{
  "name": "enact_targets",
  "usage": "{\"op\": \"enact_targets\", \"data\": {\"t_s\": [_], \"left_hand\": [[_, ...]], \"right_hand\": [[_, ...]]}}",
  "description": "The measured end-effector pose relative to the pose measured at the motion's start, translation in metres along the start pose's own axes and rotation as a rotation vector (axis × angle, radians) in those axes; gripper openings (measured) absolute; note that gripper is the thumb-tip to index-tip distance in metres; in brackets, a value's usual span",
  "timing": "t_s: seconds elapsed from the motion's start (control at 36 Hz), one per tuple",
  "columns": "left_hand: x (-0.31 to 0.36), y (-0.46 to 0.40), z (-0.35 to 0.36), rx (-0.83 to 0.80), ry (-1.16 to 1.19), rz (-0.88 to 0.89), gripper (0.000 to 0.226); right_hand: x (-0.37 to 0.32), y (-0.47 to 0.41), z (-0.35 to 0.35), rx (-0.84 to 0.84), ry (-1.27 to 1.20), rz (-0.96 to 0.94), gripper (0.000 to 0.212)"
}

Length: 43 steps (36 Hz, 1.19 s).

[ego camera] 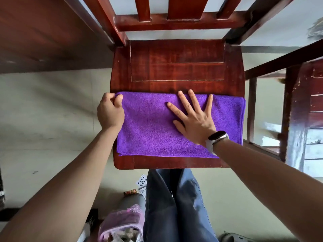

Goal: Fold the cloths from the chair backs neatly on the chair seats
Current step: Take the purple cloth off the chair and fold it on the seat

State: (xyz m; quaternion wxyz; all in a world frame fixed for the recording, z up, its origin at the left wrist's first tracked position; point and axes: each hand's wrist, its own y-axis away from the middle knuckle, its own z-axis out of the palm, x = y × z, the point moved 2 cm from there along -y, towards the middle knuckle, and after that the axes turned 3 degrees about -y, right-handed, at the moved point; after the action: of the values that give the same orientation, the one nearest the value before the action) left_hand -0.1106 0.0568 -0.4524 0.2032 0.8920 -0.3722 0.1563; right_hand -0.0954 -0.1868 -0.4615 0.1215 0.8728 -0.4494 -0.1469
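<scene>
Cloth (150, 126): folded purple oblong on the front half of the seat (176, 67), long axis left to right.
Left hand (110, 111): pinches the cloth's far left corner.
Right hand (192, 117): flat, fingers spread, pressing the cloth right of centre.
Next fold: probably leftward end over toward the right; left hand is nearer.

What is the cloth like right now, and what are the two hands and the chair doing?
Cloth: folded, lying flat on the seat.
Left hand: pinching the cloth's far left corner.
Right hand: fingers spread, pressing flat on the cloth.
Chair: upright, back half of the seat bare.
</scene>
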Motion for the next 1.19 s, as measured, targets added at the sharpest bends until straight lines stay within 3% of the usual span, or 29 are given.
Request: {"op": "enact_targets", "data": {"t_s": [0.17, 0.22, 0.31, 0.36, 0.56, 0.72, 0.89, 1.03, 1.11, 1.19], "left_hand": [[0.004, 0.019, -0.001, 0.06, -0.199, 0.173, 0.034], [0.007, 0.035, -0.001, 0.039, -0.342, 0.365, 0.042], [0.011, 0.057, 0.012, -0.125, -0.443, 0.689, 0.049], [0.01, 0.064, 0.022, -0.218, -0.489, 0.794, 0.054], [-0.015, 0.064, 0.031, -0.247, -0.551, 0.727, 0.06], [-0.049, 0.084, 0.023, -0.243, -0.516, 0.647, 0.061], [-0.035, 0.087, 0.017, -0.229, -0.535, 0.56, 0.067], [0.01, 0.068, 0.026, -0.225, -0.533, 0.675, 0.064], [0.016, 0.052, 0.034, -0.257, -0.528, 0.612, 0.061], [0.002, 0.042, 0.032, -0.271, -0.548, 0.541, 0.063]], "right_hand": [[0.009, 0.0, -0.005, -0.001, 0.014, -0.063, 0.056], [0.006, 0.006, -0.006, 0.028, -0.001, -0.064, 0.056], [0.0, 0.012, -0.003, 0.039, -0.015, -0.032, 0.055], [0.001, 0.013, 0.001, 0.026, -0.021, -0.016, 0.056], [0.036, 0.017, 0.004, 0.031, 0.034, -0.019, 0.055], [0.079, 0.032, 0.001, 0.03, -0.055, 0.321, 0.054], [0.111, 0.042, -0.007, -0.033, -0.222, 0.544, 0.065], [0.116, 0.04, -0.02, 0.058, -0.322, 0.534, 0.059], [0.117, 0.043, -0.02, 0.111, -0.366, 0.466, 0.053], [0.122, 0.044, -0.022, 0.15, -0.534, 0.547, 0.041]]}}
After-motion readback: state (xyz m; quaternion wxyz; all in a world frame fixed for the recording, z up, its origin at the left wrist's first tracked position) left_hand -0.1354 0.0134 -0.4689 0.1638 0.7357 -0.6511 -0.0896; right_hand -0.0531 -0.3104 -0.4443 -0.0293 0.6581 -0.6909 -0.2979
